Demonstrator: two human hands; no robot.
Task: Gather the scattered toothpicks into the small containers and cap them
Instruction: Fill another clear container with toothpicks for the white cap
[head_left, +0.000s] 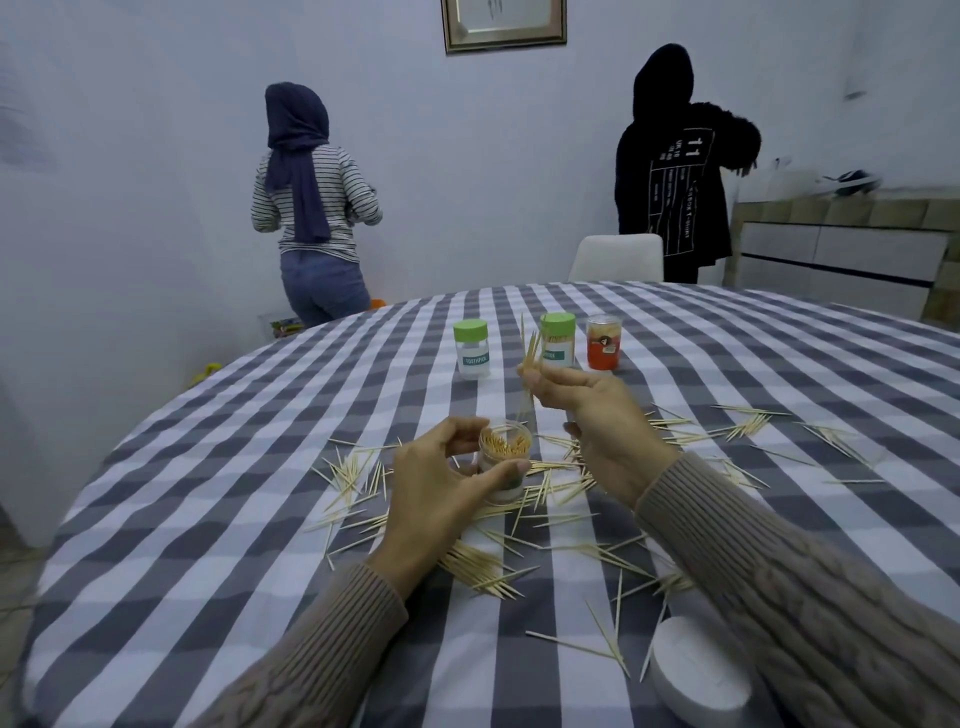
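Checked grey-and-white cloth (260, 519) covers the round table, and the open jar (505, 457) standing near its middle serves as the landmark. Beyond the jar stand two clear containers with green caps, the left one (471, 349) labelled "TOOTHPICK" and looking nearly empty, the right one (558, 339) holding pale sticks. Just right of that second container stands a red container (604, 343) with a clear lid. Nearer the viewer than the jar and to its right, a white round cap (698, 670) lies close to the table edge, partly under the right sleeve. Far past the jar, two people stand with their backs turned toward a pale wall, a white chair (618, 257) between them and the table.

Loose toothpicks (483, 569) lie scattered on the cloth all round the jar: a thick heap on its near side, a fan to its left, thinner strands to the right.

The jar is clear plastic, uncapped, packed with upright toothpicks whose tips show at the mouth. The left hand (441, 493) grips it, fingers behind and thumb curled across the front. The right hand (597, 426) hovers above and right of the jar, pinching a small bundle of toothpicks (531, 358) that stands nearly upright, in front of the right green-capped container.
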